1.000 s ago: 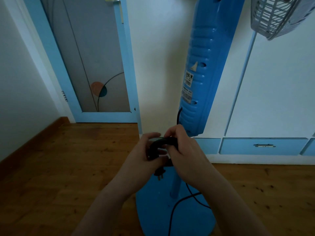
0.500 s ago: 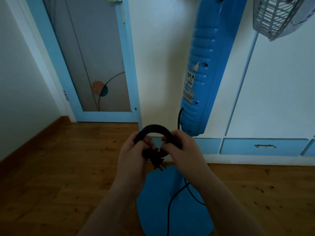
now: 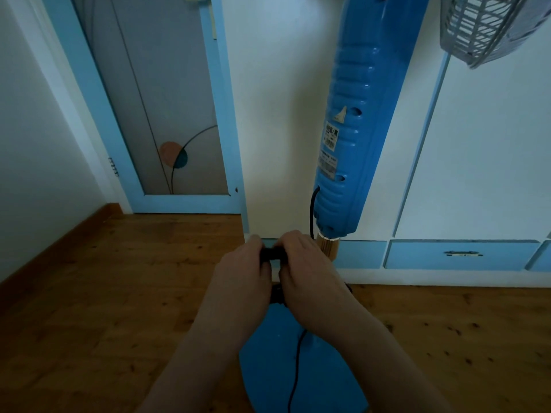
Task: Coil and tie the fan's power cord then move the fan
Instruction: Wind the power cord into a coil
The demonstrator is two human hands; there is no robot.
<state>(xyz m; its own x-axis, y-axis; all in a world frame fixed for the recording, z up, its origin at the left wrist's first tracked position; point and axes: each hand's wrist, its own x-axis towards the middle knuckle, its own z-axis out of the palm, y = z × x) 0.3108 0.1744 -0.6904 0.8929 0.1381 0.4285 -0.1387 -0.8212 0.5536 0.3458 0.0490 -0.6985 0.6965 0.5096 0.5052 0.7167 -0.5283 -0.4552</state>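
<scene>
A tall blue standing fan [image 3: 360, 120] rises in front of me, its grey grille [image 3: 489, 25] at the top right and its blue base [image 3: 313, 374] on the floor below my arms. The black power cord [image 3: 272, 253] leaves the fan's column, and a free length runs down over the base. My left hand [image 3: 238, 281] and my right hand [image 3: 307, 269] are pressed together, both closed on the bundled cord. Only a short black piece shows between the fingers; the plug is hidden.
A white wall with blue trim and low blue drawers [image 3: 459, 254] stands right behind the fan. A blue-framed glass door [image 3: 161, 114] is at the left. Wooden floor [image 3: 104, 308] stretches left and right of the fan base.
The cord loop that stood up above my hands half a second ago is now folded down inside them. My hands have closed together over it, and the plug prongs no longer show.
</scene>
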